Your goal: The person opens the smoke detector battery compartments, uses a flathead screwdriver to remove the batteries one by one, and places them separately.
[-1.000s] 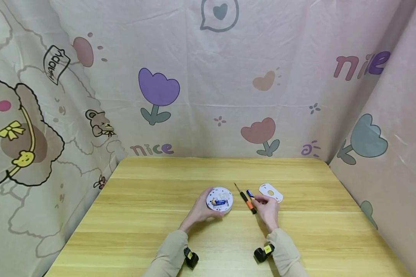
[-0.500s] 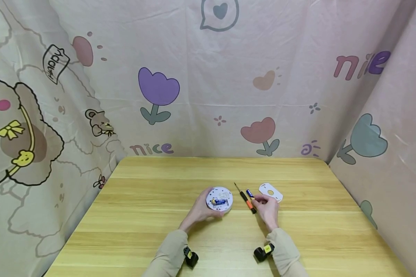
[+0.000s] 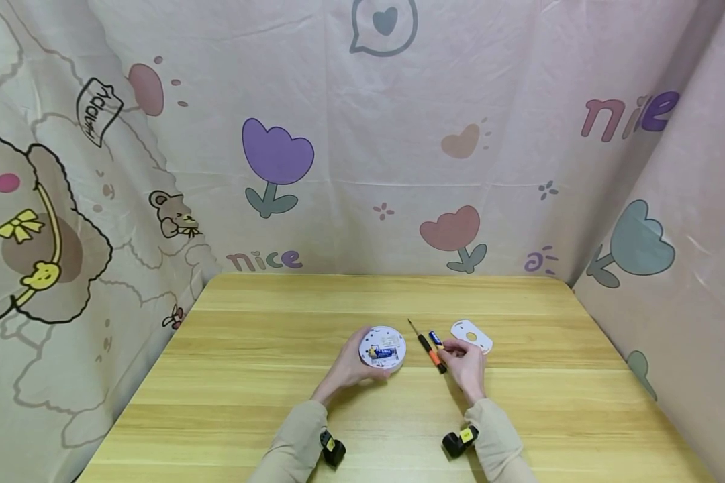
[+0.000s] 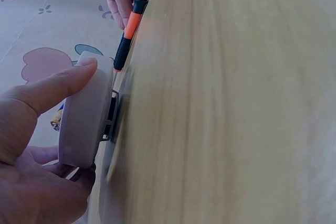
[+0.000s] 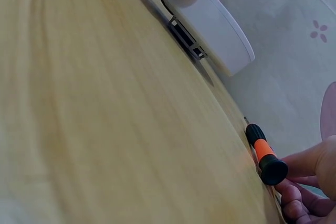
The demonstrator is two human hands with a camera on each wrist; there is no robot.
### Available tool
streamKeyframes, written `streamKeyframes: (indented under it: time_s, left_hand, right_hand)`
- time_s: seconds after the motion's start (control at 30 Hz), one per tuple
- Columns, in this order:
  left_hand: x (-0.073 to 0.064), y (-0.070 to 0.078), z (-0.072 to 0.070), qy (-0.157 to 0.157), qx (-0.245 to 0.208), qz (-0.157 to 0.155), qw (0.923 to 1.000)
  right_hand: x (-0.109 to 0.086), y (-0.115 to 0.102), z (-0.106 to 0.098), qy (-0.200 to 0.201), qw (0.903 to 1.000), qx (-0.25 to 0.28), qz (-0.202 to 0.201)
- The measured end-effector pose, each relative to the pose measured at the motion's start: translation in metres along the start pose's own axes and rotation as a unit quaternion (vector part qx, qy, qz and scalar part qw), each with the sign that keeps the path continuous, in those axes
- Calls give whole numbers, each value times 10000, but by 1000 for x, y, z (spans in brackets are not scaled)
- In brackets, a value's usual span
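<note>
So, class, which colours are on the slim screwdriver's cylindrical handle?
The screwdriver's handle is black with an orange band, clearest in the left wrist view.

Soft, even light over the counter (image 3: pixel 248 335), pale sheen toward its near edge, blurred shadow beneath the white round device (image 4: pixel 84 119), wrist views dimmer (the right one darkest), the counter's grain smeared there, backdrop (image 5: pixel 283 35) hazy.

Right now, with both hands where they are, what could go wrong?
The first battery seems to stick out past the face of the round white device; it might drop out if the left hand tips that device. The second battery, at the fingertips of the right hand, could slip and roll. That hand might also knock the nearby screwdriver.
</note>
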State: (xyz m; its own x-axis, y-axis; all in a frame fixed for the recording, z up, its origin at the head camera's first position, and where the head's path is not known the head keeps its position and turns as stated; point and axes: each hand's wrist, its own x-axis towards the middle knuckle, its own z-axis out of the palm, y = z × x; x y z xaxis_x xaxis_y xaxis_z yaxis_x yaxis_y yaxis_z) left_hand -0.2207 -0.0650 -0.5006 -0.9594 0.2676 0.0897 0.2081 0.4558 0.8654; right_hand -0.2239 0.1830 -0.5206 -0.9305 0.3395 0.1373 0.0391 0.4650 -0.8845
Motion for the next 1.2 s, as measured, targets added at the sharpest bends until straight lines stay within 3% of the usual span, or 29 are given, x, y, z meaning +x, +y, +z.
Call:
streamKeyframes:
  time_s: [0.3, 0.7, 1.0, 1.2]
  left_hand:
    - [0, 0, 0, 0, -44, 96, 9999]
    - [-1, 0, -1, -37, -53, -2, 10000]
    - [0, 1, -1, -30, -118, 63, 9999]
    - [-1, 0, -1, -33, -104, 49, 9999]
  right_hand:
    - [-2, 1, 0, -57, 9998, 181, 22]
    - [-6, 5, -3, -94, 9948, 1013, -63]
    - [-11, -5, -1, -14, 9857, 1523, -716]
    - [-16, -23, -2, -464, 9754, 1791, -1202]
